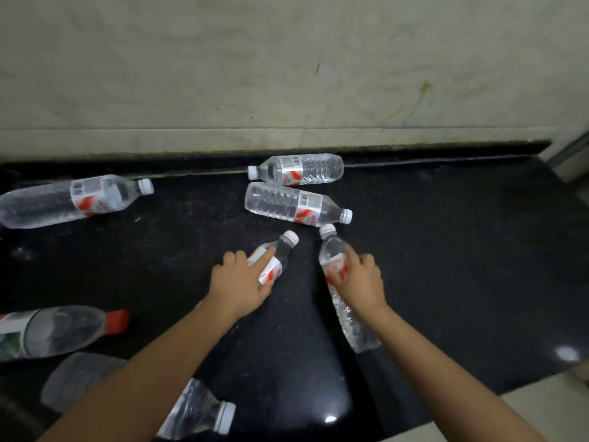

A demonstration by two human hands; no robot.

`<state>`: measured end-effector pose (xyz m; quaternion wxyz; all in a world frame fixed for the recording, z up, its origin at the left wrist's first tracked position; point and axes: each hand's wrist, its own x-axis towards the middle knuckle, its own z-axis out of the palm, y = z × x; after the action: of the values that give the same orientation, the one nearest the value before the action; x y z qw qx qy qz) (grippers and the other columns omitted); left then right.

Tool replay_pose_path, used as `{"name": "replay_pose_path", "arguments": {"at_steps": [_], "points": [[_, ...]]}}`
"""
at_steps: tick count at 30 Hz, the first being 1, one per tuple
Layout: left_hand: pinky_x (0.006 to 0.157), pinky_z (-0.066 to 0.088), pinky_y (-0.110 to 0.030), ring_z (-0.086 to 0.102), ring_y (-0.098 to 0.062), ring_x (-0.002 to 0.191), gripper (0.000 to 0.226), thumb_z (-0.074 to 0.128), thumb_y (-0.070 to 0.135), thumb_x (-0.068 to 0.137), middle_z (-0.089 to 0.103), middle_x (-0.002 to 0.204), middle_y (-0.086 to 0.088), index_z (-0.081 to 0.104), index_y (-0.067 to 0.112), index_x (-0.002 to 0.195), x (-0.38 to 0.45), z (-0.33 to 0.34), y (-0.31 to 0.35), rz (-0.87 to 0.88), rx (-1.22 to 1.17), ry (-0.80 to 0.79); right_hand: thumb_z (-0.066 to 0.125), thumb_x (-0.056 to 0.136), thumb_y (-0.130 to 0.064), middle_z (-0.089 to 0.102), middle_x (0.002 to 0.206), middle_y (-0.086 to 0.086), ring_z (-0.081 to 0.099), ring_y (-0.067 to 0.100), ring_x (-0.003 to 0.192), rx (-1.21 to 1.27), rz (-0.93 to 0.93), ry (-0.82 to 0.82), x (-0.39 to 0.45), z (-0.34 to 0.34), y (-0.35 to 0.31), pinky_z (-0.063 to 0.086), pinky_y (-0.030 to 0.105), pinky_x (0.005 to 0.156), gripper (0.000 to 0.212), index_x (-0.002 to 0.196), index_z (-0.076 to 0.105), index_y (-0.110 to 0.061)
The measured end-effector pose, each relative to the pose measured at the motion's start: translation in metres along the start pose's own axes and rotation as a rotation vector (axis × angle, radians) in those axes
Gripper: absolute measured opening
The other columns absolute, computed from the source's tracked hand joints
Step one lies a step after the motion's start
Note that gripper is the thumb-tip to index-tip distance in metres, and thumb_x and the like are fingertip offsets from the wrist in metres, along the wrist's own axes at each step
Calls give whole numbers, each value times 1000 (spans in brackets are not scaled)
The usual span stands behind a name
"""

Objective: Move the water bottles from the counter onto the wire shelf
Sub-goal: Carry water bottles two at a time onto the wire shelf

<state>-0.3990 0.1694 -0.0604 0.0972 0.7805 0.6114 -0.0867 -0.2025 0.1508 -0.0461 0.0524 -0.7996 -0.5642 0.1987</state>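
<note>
Several clear water bottles lie on their sides on the black counter (462, 250). My left hand (237, 283) grips a white-capped bottle (282, 250) around its red and white label, index finger stretched along it. My right hand (361, 279) grips a second white-capped bottle (350, 323) at its label; the bottle's base points towards me. Two more bottles lie just behind: one (296, 204) in the middle and one (299, 169) against the wall. Another bottle (70, 200) lies at the far left. The wire shelf is not in view.
A red-capped bottle (54, 331) lies at the left edge and a white-capped bottle (197, 413) lies under my left forearm. A pale marble wall (287, 74) backs the counter. The counter's front right corner (510, 387) borders light flooring.
</note>
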Motion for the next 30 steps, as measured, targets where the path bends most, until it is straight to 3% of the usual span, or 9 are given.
{"name": "replay_pose_path", "arguments": {"at_steps": [3,6,10,19,24,30], "points": [[87,44,-33,44,-28,114,63,34,49,93,44,127,-13,5,34,147,-1,-3,1,-39,-36,-25,59,86,-30,39,126,11,48,31,112,76,-144,6,-11,9,-13,45,34,90,50,133,43,-21],[88,44,-35,47,-29,114,67,39,50,89,45,128,-15,10,30,146,-2,-7,2,-136,-77,-75,62,82,-31,36,130,12,44,33,118,152,-10,-38,-3,13,-21,44,38,92,68,140,28,-22],[90,44,-37,44,-29,116,65,47,45,86,41,129,-14,20,22,140,3,-4,13,-220,-202,-77,61,80,-36,34,136,15,43,33,122,38,58,-126,7,14,-21,44,41,93,83,145,10,-24],[89,46,-35,45,-28,115,66,45,48,90,42,130,-14,12,33,145,3,4,20,-266,-214,14,56,85,-39,34,136,15,42,33,123,31,-5,-148,7,10,-12,44,40,93,77,145,8,-34],[92,45,-35,46,-26,116,64,44,44,92,43,128,-12,11,35,146,-10,-9,41,-208,-227,35,52,89,-36,33,137,16,43,32,121,-123,-138,-141,-15,-8,32,46,39,93,70,145,10,-32],[87,46,-35,46,-26,114,63,42,45,92,44,126,-10,10,35,146,-18,-47,141,-82,-314,233,55,88,-35,34,131,13,48,29,113,130,-164,31,-19,-71,121,48,35,83,75,146,7,-31]]}}
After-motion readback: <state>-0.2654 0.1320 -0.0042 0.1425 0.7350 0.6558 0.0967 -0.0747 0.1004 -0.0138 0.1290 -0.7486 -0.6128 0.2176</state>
